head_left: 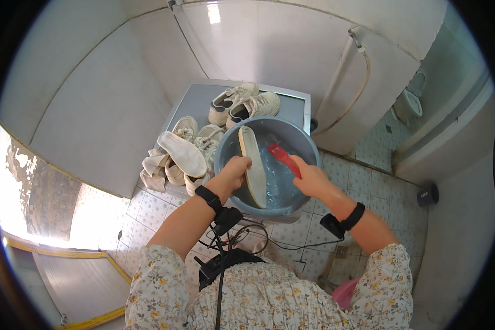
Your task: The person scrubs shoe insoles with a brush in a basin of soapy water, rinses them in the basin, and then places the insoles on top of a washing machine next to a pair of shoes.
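- The long, greyish-white insole with a tan rim (256, 170) is over the left side of the round blue-grey plastic basin (312, 148), apart from the red brush-shaped plastic tool (281, 157) to its right
- Its long axis runs from near to far, far end leaning slightly left; the left hand (235, 170) is nearer, its fingers closed on the left edge
- The right hand (311, 179) has its fingers wrapped around the red tool's handle
- The insole looks flat-faced, slim, slightly dingy; I cannot tell whether it is wet
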Tool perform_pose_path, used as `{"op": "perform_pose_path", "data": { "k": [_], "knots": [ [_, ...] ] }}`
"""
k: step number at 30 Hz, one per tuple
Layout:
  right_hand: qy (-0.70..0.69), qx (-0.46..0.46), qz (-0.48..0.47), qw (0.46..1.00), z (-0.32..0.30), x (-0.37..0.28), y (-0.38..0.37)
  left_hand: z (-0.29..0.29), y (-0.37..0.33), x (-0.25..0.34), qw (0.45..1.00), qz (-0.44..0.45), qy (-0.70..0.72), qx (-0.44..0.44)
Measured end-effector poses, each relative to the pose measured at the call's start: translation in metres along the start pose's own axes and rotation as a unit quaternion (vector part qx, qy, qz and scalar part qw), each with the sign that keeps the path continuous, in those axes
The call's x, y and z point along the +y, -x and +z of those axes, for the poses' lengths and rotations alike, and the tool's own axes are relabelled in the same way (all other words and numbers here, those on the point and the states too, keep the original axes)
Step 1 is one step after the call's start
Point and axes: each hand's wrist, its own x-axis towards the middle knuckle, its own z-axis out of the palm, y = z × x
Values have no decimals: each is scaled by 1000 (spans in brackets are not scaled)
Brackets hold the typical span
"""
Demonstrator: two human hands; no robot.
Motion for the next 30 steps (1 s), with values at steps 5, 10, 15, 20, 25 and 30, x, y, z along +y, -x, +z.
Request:
{"op": "perform_pose_path", "data": {
  "k": [5, 10, 15, 20, 25, 30],
  "knots": [
    [-135, 65, -109, 983, 12, 1, 29, 15, -5, -9, 983, 144, 117, 13],
    [-180, 87, -90, 976, 11, -4, 57, 17, 7, 12, 945, 109, 305, -50],
    [-166, 131, -111, 971, 6, -3, 70, 4, 26, 23, 986, 133, 77, 66],
    [-131, 104, -100, 981, 6, 3, 64, -2, 51, 38, 979, 179, -81, 52],
    [-46, 135, -81, 986, 10, -1, 59, 17, 65, 33, 964, 255, -25, 66],
    [173, 76, -29, 982, 9, 10, 31, -14, 65, 23, 927, 160, -336, 49]
  ]
}}
